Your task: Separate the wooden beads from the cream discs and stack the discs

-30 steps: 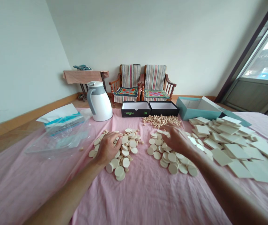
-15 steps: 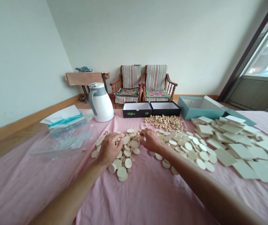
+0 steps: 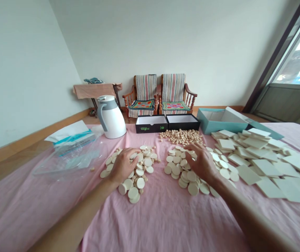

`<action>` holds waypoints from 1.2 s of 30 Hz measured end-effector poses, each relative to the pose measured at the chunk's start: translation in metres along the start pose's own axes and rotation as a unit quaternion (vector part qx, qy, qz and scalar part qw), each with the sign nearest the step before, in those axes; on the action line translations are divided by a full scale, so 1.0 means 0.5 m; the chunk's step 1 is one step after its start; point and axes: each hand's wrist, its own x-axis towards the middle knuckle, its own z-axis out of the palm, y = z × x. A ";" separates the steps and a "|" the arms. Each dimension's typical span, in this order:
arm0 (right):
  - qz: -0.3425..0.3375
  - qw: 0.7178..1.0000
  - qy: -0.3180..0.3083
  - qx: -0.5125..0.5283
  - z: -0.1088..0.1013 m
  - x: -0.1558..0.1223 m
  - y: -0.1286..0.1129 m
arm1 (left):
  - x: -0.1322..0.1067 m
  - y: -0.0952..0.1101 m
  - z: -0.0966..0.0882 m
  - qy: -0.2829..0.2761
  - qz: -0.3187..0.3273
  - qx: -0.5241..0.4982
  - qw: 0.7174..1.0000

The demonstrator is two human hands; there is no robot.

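Observation:
My left hand [image 3: 125, 162] rests over the left pile of round wooden discs [image 3: 133, 193], where small wooden beads are mixed in among them. Its fingers curve over the pile with the thumb apart, and I see nothing held. Above the right pile of round discs [image 3: 176, 170] is my right hand [image 3: 201, 161], thumb and fingers parted, with discs right below the fingertips. The fingertips of both hands are partly hidden. Just behind the right hand lies a heap of small wooden beads [image 3: 180, 136].
Square wooden tiles [image 3: 266, 167] lie heaped at the right. Behind stand two black boxes [image 3: 151, 128] [image 3: 183, 125] and a pale blue box [image 3: 215, 122]. A white jug [image 3: 114, 122] stands back left, near a clear plastic bag [image 3: 68, 161]. Pink cloth [image 3: 165, 220] covers the table.
My right hand has moved right, from the edge of the left pile to over the right pile, and its fingers have parted. The left hand has stayed at the left pile.

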 end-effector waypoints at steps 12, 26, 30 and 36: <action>-0.004 0.996 0.090 -0.027 0.003 -0.011 0.089 | 0.116 0.006 0.062 -0.203 0.037 0.061 0.977; 0.015 0.997 0.073 -0.011 0.006 -0.009 0.095 | 0.163 0.124 0.098 -0.125 -0.007 -0.160 0.979; 0.022 0.998 0.060 -0.009 0.004 -0.009 0.089 | 0.164 0.098 0.091 -0.167 0.009 -0.048 0.985; 0.020 0.998 0.055 -0.011 0.009 -0.009 0.094 | 0.146 0.052 0.087 -0.265 0.058 0.073 0.960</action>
